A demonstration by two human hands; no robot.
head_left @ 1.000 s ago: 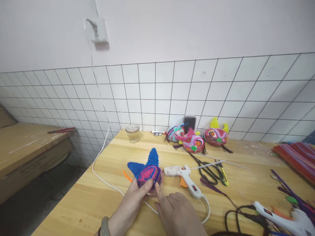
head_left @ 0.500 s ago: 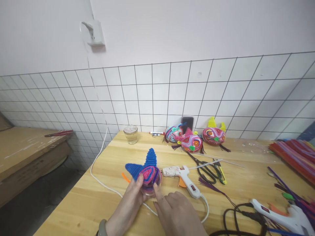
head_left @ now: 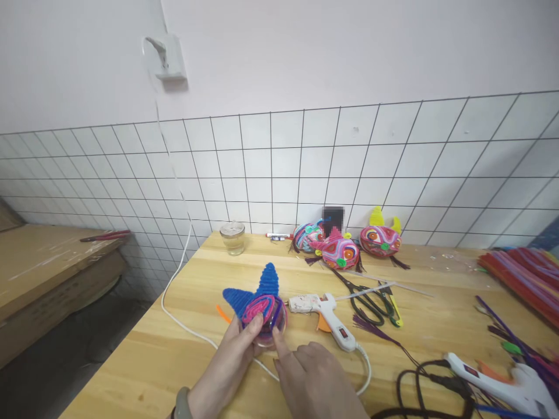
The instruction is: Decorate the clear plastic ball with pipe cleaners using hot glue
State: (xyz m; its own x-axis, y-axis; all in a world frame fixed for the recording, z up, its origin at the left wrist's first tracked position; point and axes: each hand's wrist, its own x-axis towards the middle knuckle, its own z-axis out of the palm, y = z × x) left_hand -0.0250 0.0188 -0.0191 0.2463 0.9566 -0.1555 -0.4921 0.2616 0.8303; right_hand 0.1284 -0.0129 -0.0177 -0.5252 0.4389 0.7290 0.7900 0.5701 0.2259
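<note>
My left hand (head_left: 238, 352) grips a round, fish-shaped pipe-cleaner ornament (head_left: 265, 308) from its lower left, with the thumb over its front. Two blue ribbed fins stand up from it. Pink and blue coils cover its upper part, and a purple strip runs down its right side. The lower part looks like a clear round shell. My right hand (head_left: 312, 372) has its index fingertip pressed at the foot of the purple strip, its other fingers curled. Close to the ornament's right side lies a white glue gun (head_left: 332, 317), nozzle pointing at it.
Behind stand several finished pipe-cleaner fish (head_left: 340, 251), a glass cup (head_left: 233, 237) and pens. Scissors (head_left: 367, 302), a yellow cutter (head_left: 394, 308) and a purple tassel lie at right. A second glue gun (head_left: 502, 378) with a black cord and red pipe cleaners (head_left: 524, 279) are farther right.
My left thumb has shifted slightly right and down across the ornament's front, baring more of the pink coil. My right index finger stays at nearly the same spot.
</note>
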